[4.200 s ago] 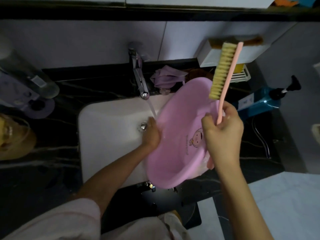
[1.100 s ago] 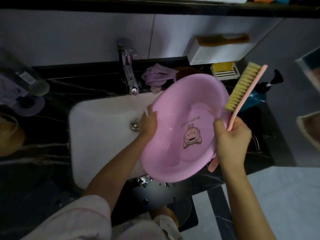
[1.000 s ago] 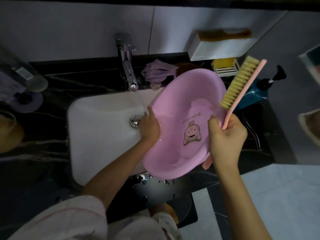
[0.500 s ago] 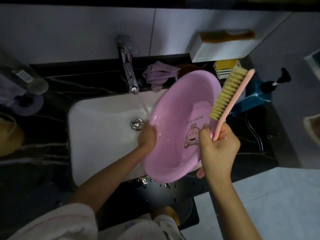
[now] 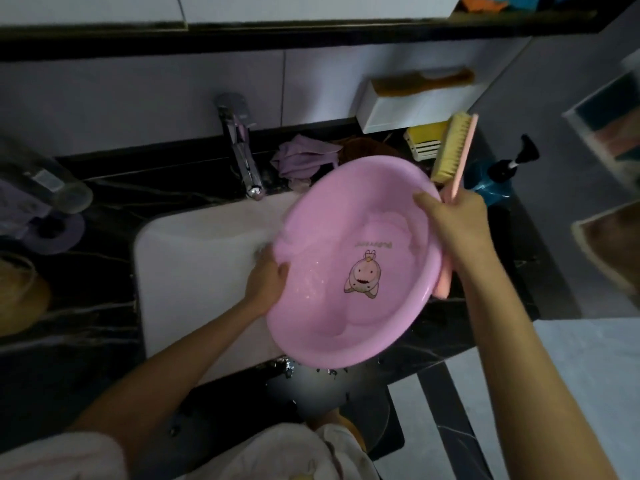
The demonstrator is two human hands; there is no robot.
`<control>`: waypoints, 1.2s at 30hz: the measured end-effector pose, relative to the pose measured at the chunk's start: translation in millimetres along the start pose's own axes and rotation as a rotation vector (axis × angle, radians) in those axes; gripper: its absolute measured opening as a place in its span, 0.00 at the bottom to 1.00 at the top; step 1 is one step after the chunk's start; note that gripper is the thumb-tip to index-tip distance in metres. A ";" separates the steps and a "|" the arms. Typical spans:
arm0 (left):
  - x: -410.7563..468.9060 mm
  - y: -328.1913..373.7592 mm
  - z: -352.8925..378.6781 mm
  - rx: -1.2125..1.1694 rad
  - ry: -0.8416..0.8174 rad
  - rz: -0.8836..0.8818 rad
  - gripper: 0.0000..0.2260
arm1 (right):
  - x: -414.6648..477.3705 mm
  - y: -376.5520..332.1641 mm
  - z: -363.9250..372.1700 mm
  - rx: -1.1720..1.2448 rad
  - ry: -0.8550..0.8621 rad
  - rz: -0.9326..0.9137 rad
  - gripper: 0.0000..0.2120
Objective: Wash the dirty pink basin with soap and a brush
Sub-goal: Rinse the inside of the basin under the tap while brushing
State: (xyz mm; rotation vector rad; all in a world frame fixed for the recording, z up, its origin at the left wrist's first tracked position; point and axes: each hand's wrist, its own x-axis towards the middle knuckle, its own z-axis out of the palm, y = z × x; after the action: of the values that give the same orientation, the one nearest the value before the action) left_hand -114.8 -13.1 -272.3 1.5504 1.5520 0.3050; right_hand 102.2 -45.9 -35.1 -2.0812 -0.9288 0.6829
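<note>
While left hand [image 5: 268,278] grips one basin [image 5: 332,327], right hand [image 5: 454,223] holds one brush [image 5: 454,150].

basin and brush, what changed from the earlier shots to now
The basin tipped back from a steep tilt toward the tap to flatter, its inside facing up. The brush swung from over the basin to upright past its far right rim. Unchanged: left hand grips the left rim over the sink, right hand holds the brush handle.

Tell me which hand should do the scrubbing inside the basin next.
Right. The right hand grips the brush, with the bristles raised past the far rim of the pink basin. The left hand holds the opposite rim, steadying it over the sink.
</note>
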 end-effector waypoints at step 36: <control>3.6 -39.1 10.4 0.120 -0.122 -0.137 0.28 | -48.3 29.7 55.3 -0.004 -0.028 -0.052 0.08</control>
State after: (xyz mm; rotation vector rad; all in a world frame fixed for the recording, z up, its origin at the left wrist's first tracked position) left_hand -133.1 -21.3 -307.7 1.5155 1.5951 0.0407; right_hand 46.2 -74.8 -83.0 -2.0484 -0.9976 0.6850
